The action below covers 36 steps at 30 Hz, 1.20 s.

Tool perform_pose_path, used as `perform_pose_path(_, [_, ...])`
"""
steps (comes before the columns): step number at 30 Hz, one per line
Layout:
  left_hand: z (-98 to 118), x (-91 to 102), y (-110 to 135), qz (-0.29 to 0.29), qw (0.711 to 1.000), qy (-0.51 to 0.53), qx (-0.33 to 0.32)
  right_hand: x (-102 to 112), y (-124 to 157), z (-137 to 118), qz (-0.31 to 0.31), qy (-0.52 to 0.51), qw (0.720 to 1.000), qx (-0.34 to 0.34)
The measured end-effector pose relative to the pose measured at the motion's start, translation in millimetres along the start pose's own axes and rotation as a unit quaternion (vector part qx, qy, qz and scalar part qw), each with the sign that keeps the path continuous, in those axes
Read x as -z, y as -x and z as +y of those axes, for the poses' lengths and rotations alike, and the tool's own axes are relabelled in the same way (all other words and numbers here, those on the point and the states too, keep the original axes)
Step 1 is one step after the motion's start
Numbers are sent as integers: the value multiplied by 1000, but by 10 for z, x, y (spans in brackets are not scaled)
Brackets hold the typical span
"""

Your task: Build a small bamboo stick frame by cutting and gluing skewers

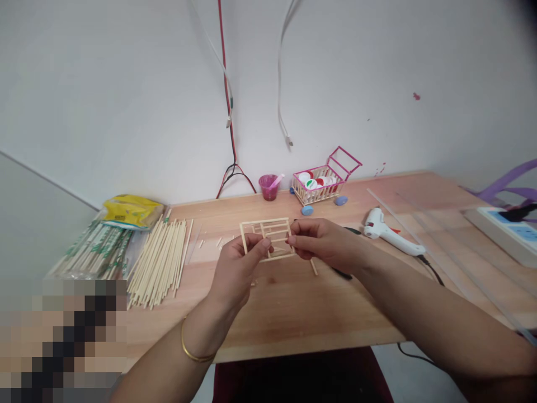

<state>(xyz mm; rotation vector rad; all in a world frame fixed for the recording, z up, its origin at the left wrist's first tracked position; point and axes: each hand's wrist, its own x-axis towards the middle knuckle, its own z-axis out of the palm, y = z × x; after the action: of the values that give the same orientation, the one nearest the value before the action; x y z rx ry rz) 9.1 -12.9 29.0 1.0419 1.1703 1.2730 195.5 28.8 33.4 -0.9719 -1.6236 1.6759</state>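
A small frame of glued wooden sticks (pixel 268 230) is held up over the wooden table (pixel 293 302), near its middle. My left hand (pixel 237 267) pinches the frame's lower left side between thumb and fingers; a gold bangle sits on that wrist. My right hand (pixel 325 242) grips the frame's right edge, fingers curled. A short loose stick (pixel 314 267) pokes out below the right hand; whether it is held I cannot make out.
A pile of bare sticks (pixel 161 260) and wrapped chopsticks (pixel 98 252) lie at the left with a yellow packet (pixel 132 211). A white glue gun (pixel 388 232) lies at the right. At the back stand a pink cup (pixel 269 187) and a pink stick cart (pixel 325 182). A power strip (pixel 505 229) is far right.
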Motion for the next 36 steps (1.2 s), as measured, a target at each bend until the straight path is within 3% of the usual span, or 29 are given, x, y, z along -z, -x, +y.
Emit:
perform_pose_path(11, [-78, 41, -67, -28, 999, 16, -43, -56, 32, -89, 55, 27, 998, 25])
perform_pose_path(18, [-122, 42, -95, -40, 998, 42, -34, -55, 12, -43, 24, 23, 999, 8])
perform_pose_path(30, [-90, 29, -76, -51, 996, 59, -44, -55, 1, 7, 52, 58, 997, 16])
perform_pose_path(36, [-83, 35, -71, -34, 999, 10, -37, -62, -4, 14, 51, 64, 996, 20])
